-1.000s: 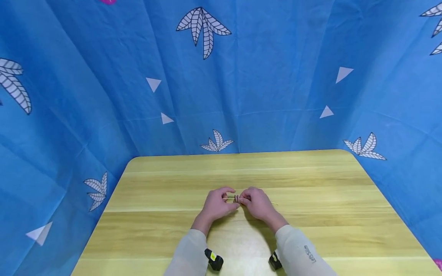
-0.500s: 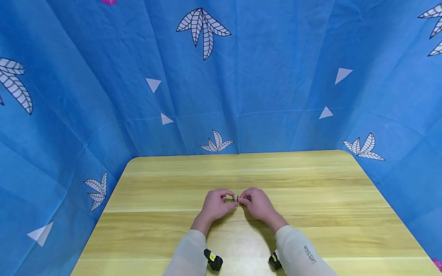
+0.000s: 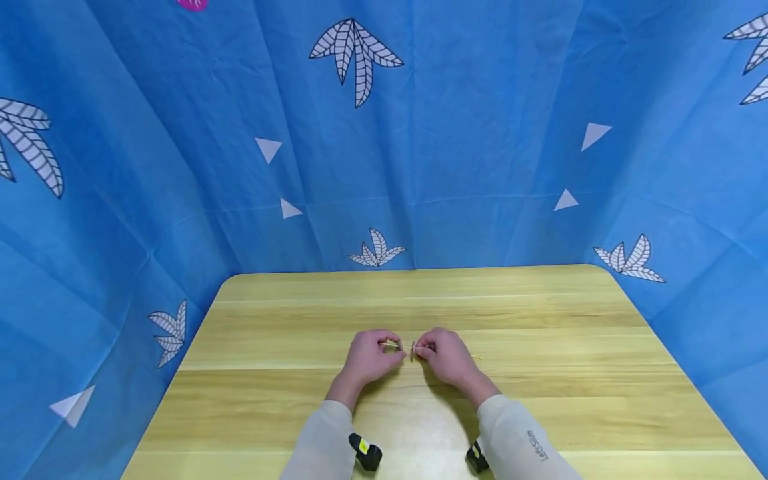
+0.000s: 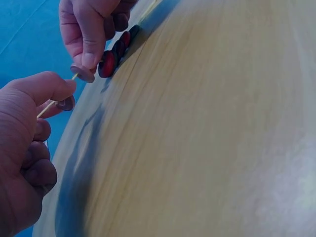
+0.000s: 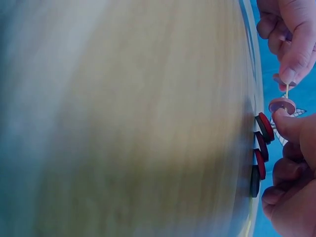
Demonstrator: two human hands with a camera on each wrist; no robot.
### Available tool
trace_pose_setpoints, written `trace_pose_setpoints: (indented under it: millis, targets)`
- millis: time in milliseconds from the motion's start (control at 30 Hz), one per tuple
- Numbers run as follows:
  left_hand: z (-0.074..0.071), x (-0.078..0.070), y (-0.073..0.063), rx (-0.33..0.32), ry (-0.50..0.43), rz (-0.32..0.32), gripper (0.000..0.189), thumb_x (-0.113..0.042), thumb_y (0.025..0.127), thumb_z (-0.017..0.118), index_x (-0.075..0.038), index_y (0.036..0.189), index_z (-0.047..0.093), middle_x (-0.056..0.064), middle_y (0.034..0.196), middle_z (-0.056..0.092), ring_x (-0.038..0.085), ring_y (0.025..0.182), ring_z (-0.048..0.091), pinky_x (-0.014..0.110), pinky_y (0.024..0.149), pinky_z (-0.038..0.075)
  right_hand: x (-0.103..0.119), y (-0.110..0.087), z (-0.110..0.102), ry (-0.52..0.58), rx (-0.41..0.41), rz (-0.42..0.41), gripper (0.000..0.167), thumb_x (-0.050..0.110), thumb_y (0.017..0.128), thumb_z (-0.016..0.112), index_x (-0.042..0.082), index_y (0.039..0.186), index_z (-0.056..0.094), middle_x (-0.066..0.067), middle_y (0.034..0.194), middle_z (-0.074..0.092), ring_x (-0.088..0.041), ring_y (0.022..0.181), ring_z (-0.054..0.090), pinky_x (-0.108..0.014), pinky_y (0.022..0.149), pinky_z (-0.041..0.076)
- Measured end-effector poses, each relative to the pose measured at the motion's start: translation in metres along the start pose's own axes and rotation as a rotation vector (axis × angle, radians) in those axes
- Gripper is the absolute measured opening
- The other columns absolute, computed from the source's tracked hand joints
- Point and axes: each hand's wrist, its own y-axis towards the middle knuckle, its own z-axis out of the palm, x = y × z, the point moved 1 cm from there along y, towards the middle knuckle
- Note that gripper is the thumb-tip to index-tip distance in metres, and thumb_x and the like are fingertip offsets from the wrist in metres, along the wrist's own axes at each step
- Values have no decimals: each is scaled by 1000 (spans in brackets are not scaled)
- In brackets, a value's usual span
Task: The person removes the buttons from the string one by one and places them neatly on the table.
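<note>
A thin yellow string [image 4: 45, 109] runs between both hands, with flat, button-like beads threaded on it. My left hand [image 3: 372, 357] pinches one brownish bead [image 4: 65, 103] between thumb and fingers, the string passing through. My right hand [image 3: 445, 356] pinches the string close behind a second pinkish-brown bead [image 5: 282, 105], which faces the left hand. A short stretch of bare string shows between these two beads. Beyond the right fingertips, several red and dark beads [image 5: 265, 127] stand in a row at the tabletop. The string's yellow tail [image 3: 477, 357] comes out past the right hand.
The hands work over a light wood-grain table [image 3: 270, 400] with rounded far corners. A blue curtain [image 3: 468, 133] with leaf and triangle prints hangs behind and on both sides. Black wrist devices [image 3: 366, 453] sit under the sleeves.
The left hand has moved left along the string with one bead, opening a gap from the bead at the right fingertips. Earlier the beads sat close together. The right hand has barely moved.
</note>
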Motion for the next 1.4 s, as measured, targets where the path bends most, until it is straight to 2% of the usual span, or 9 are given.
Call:
trace_pose_setpoints:
  millis: [167,267,400,533,833,1067,1200,1300,1400]
  targets:
    - [-6,3,-1,-18,11,-23,12,-25,80,81,-23,89,74,-6,60,50,9,53,41,28,56,39,-1,-1,1,-15,-12,-4,17,12,92,73,18,76,71,7,85,60,-13,81,57,-40,80,48]
    - [-9,7,-2,-31,17,-29,12,-24,79,82,-23,87,73,-6,69,57,11,57,44,29,58,40,-3,-1,1,-20,-15,0,18,11,92,73,19,76,70,7,86,60,-14,82,58,-41,81,49]
    - [-12,11,-3,-41,24,-35,11,-23,79,81,-25,84,72,-8,89,65,13,72,55,33,68,48,-5,-1,2,-19,-12,-3,19,10,92,73,19,76,70,6,86,60,-14,83,58,-41,80,49]
    - [-15,12,-4,-45,32,-48,11,-23,78,81,-26,84,72,-7,98,68,17,87,61,38,80,51,-6,0,2,-5,-9,1,18,10,91,73,19,76,71,6,87,62,-13,84,58,-40,81,49]
    - [-25,12,-5,-48,18,-78,12,-19,77,79,-26,82,71,-7,89,65,16,75,55,37,72,47,-7,2,2,6,-2,-5,24,8,92,72,20,71,70,7,87,64,-14,86,61,-40,82,50]
    - [-32,16,-3,-57,33,-92,11,-20,77,78,-24,83,70,-6,89,64,19,88,59,40,80,50,-7,5,0,32,-1,-39,25,4,92,71,18,71,70,9,84,67,-13,85,63,-42,82,50]
    - [-38,17,-3,-54,23,-101,11,-20,77,78,-22,85,70,-4,75,58,19,82,56,38,74,47,-7,5,-1,32,9,-19,24,6,92,71,19,72,70,9,85,67,-14,86,63,-41,83,50]
    - [-41,19,-3,-57,24,-105,11,-20,77,78,-22,85,70,-4,72,57,19,82,57,38,74,47,-7,5,-2,40,10,-12,22,5,92,71,18,74,71,7,87,67,-15,87,63,-42,83,50]
    - [-45,22,-4,-65,32,-109,11,-20,77,79,-22,84,70,-5,77,60,20,89,60,39,79,48,-7,4,-2,50,9,-11,21,4,92,70,16,75,71,6,87,67,-15,86,62,-43,81,50]
